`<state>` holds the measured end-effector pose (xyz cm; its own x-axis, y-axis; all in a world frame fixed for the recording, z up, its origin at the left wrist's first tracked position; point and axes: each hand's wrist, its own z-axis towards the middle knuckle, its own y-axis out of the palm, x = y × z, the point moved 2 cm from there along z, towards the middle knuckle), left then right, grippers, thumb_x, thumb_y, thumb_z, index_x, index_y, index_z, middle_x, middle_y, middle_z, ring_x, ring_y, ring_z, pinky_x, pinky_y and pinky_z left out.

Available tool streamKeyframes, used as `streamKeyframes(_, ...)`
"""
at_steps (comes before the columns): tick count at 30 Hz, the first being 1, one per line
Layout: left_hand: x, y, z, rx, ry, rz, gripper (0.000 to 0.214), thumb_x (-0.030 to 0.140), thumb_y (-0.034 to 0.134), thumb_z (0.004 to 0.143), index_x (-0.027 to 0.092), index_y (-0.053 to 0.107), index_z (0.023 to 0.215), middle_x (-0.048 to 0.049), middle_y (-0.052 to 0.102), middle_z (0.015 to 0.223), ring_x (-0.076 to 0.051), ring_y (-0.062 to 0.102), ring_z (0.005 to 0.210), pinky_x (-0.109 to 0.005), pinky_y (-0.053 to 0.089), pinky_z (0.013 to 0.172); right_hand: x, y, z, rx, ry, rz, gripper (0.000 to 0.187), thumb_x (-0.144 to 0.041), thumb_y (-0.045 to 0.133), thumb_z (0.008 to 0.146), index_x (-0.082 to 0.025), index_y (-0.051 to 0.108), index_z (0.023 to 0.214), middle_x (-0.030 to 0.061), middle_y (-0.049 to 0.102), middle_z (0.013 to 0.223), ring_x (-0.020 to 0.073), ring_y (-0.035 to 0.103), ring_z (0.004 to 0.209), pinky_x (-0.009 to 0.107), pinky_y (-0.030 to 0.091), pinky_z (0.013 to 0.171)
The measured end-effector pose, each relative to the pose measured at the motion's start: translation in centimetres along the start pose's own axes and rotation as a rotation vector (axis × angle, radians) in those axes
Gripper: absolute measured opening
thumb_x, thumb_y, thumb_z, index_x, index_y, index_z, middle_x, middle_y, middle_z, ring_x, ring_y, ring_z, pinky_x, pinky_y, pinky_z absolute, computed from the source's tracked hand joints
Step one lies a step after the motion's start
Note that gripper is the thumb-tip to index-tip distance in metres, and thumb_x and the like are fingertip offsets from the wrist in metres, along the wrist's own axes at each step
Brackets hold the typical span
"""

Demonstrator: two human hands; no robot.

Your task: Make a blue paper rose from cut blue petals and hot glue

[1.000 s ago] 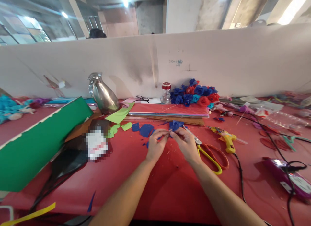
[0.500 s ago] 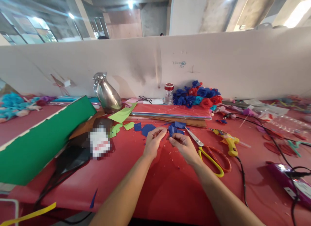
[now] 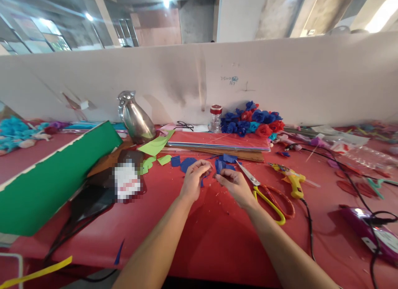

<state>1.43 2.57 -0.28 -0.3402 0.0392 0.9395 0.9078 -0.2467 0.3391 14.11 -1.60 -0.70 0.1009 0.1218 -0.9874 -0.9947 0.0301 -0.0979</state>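
My left hand [image 3: 195,179] is closed in a pinch above the red tabletop. A small sliver of blue paper [image 3: 203,182] shows just under its fingers; whether it is held I cannot tell. A short gap away, my right hand [image 3: 234,185] is also pinched, thumb against fingers, with whatever is between them too small to name. Just past the right fingertips lie curled blue paper pieces [image 3: 220,165]. A blue paper disc [image 3: 188,164] sits partly behind the left hand. Scissors [image 3: 260,189] with yellow and red handles rest to the right of my right hand.
A yellow glue gun [image 3: 294,182] with a black cord lies further right. Behind are a paper stack [image 3: 217,140], a clear red-lidded jar [image 3: 215,120], blue and red paper flowers [image 3: 253,121] and a steel jug [image 3: 137,121]. A green board [image 3: 59,177] stands at left.
My left hand has shifted slightly left, widening the gap between the hands. The blue sliver below its fingers now shows. The right hand stays nearly where it was.
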Motion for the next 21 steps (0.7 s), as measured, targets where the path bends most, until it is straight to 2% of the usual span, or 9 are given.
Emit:
streamKeyframes(6,-0.2,0.4,-0.2,-0.108,0.004,0.07,0.02,0.036,0.064,0.07,0.018,0.058,0.067,0.0024,0.051,0.065,-0.011,0.045,0.065,-0.024,0.036,0.065,-0.3,0.1,-0.1,-0.04,-0.014,0.006,0.031,-0.046,0.059,0.071,-0.018,0.051,0.061,-0.0034,0.04,0.057,0.0109,0.034,0.056,0.026,0.027,0.054)
streamKeyframes(11,0.4,0.5,-0.4,-0.057,0.093,0.128,0.017,0.032,0.065,0.069,0.017,0.058,0.066,0.002,0.053,0.066,-0.011,0.045,0.067,-0.024,0.035,0.067,-0.4,0.1,-0.2,-0.034,-0.004,-0.019,0.028,-0.044,0.059,0.071,-0.017,0.053,0.062,-0.0032,0.041,0.058,0.0109,0.035,0.056,0.026,0.027,0.054)
streamKeyframes(21,1.1,0.4,-0.5,-0.009,0.109,0.205,0.019,0.032,0.063,0.068,0.016,0.057,0.059,0.0018,0.05,0.058,-0.012,0.044,0.061,-0.025,0.034,0.061,-0.2,0.2,-0.1,0.037,-0.04,-0.057,0.027,-0.044,0.06,0.072,-0.017,0.059,0.066,-0.0024,0.048,0.058,0.0114,0.039,0.056,0.026,0.031,0.054)
